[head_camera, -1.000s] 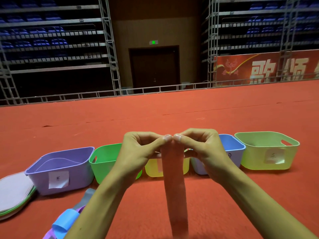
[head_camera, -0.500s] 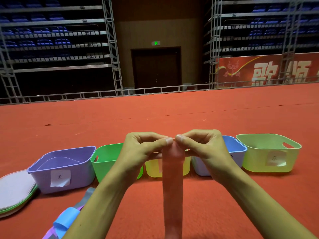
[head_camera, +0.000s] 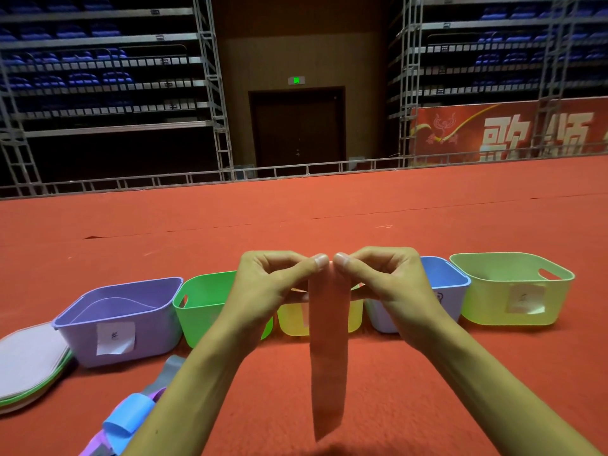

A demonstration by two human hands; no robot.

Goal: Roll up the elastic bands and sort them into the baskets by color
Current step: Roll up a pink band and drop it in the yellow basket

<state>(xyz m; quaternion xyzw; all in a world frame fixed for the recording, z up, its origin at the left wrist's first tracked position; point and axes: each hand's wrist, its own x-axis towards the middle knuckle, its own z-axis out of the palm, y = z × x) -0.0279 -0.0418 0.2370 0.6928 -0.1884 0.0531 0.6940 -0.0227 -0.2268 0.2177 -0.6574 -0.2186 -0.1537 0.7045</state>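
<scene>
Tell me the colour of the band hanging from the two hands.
The elastic band is a plain salmon pink; the head view shows it best.

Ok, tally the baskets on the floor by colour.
Purple basket: 1
Green basket: 1
Yellow basket: 1
Blue basket: 1
Lime basket: 1
Total: 5
</scene>
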